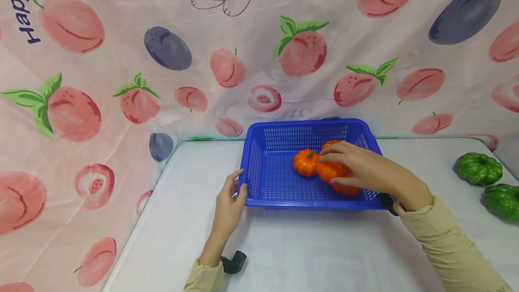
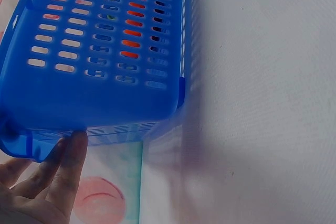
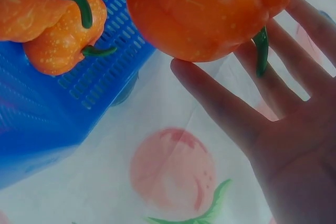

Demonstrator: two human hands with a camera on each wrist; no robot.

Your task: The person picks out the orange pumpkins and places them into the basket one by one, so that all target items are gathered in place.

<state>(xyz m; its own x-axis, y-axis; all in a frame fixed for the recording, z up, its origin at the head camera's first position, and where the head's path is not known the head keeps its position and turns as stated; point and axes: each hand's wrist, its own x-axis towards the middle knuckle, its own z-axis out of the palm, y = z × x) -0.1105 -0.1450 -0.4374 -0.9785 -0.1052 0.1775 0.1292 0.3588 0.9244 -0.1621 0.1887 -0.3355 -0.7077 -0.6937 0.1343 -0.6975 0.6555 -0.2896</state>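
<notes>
A blue plastic basket (image 1: 312, 203) with slotted sides stands on the white table against the back cloth. At its left rim my left hand (image 1: 228, 204) grips the edge; in the left wrist view its fingers (image 2: 71, 169) touch the basket near a corner. My right hand (image 1: 365, 166) reaches into the basket's right half and holds an orange pumpkin (image 1: 331, 171) between thumb and fingers. In the right wrist view this pumpkin (image 3: 210, 17) has a green stem. Several other orange toy pumpkins lie in the basket, one (image 1: 305, 162) left of the fingertips, another (image 3: 68, 35) partly overlapped.
Two green pumpkins, one farther back (image 1: 478, 168) and one nearer (image 1: 503, 203), lie at the table's right side. A fruit-printed cloth (image 1: 251, 26) hangs behind and to the left. Black wrist mounts (image 1: 234, 262) show at both wrists.
</notes>
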